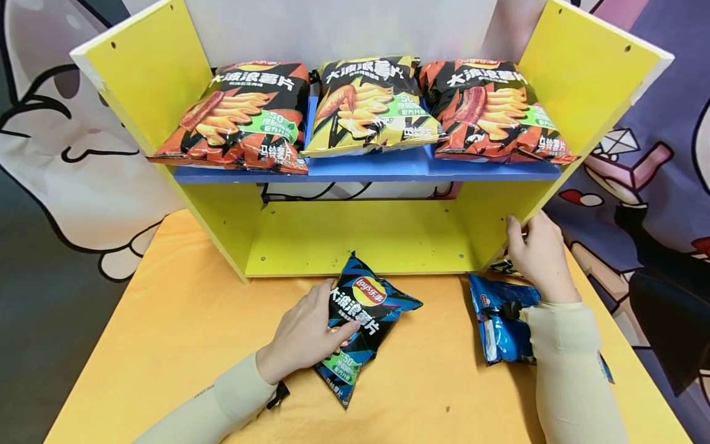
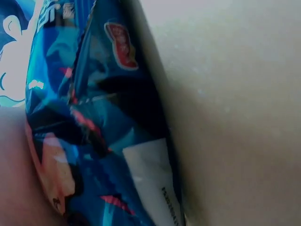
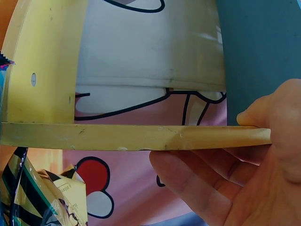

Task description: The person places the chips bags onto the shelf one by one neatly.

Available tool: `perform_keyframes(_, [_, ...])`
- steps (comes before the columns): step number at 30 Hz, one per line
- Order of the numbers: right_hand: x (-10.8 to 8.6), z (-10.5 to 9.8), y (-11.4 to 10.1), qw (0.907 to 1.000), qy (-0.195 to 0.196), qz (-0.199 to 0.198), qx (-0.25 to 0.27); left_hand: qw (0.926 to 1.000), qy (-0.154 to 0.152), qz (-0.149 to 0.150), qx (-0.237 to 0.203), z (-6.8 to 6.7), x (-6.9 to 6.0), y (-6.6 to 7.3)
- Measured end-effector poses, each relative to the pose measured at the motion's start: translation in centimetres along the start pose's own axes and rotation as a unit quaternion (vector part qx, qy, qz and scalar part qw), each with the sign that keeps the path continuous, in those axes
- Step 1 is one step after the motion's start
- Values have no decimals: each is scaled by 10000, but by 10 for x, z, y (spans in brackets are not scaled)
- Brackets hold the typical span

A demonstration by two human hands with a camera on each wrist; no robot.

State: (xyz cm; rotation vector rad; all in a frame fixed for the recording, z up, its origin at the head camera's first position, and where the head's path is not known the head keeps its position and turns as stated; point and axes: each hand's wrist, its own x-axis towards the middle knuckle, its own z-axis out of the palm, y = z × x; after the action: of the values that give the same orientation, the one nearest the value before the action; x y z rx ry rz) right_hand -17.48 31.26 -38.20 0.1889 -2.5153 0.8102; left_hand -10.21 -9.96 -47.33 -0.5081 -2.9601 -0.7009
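In the head view the left hand (image 1: 305,333) grips a blue and black chip bag (image 1: 368,308) by its left side, above the cloth in front of the shelf. The left wrist view shows the blue bag (image 2: 108,117) close up between the thumb and the palm side. At the shelf's right side panel (image 3: 136,137) is the right hand (image 3: 211,179), its thumb on one face of the panel edge and its fingers on the other. The head view has this right hand (image 1: 538,256) at the lower right of the yellow shelf (image 1: 360,237).
Three chip bags, a red one (image 1: 233,123), a yellow one (image 1: 371,111) and another red one (image 1: 493,117), stand on the blue upper board (image 1: 366,172). Blue bags (image 1: 507,339) lie under the right forearm on the orange cloth (image 1: 432,382). A yellow-black bag (image 3: 47,193) is beside the panel.
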Motion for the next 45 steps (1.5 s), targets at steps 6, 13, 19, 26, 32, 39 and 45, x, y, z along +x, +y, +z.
perform_keyframes(6, [-1, -1, 0, 10000, -17, 3, 13, 9976, -390, 78, 569, 2, -1, 1])
perform_keyframes(13, [1, 0, 1, 10000, 47, -70, -42, 9968, -463, 211, 616, 0, -2, 1])
perform_keyframes(19, [1, 2, 3, 9996, 160, -215, -27, 9974, -713, 106, 39, -7, -8, -10])
perform_keyframes(26, [1, 2, 2, 9999, 87, -96, -74, 9884, -1438, -360, -326, -29, -19, -18])
perform_keyframes(32, [1, 1, 3, 9999, 38, -63, -69, 9844, -1646, -521, -342, -40, -25, -23])
perform_keyframes(39, [0, 2, 3, 9999, 74, -57, -89, 9889, -1379, -334, -445, -38, -28, -27])
perform_keyframes(45, [0, 0, 0, 10000, 55, -44, -70, 9922, -1112, -196, -520, -32, -27, -28])
